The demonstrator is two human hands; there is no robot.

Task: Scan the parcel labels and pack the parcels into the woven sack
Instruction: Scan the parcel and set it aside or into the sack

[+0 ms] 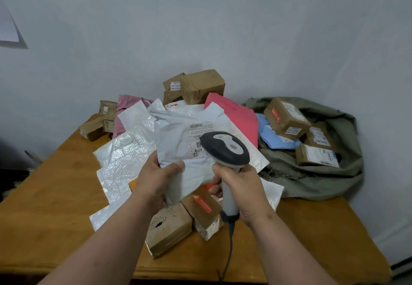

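Over the wooden table [66, 206], my left hand [156, 177] pinches the white poly mailer [178, 142] by its near edge while my right hand [240, 186] grips the barcode scanner [225, 148]. I should keep the label [198, 137] flat, facing the scanner head just beside it. The woven sack [323, 180] waits open to my right.

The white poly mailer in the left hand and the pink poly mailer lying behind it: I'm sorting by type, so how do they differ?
The white poly mailer is held up in the left hand; the pink poly mailer lies on the pile. The white one shows a printed barcode label facing the camera; the pink one shows no label from here. The white one is crumpled, the pink one smoother. Both are soft plastic bags, not boxes, and neither is in the sack.
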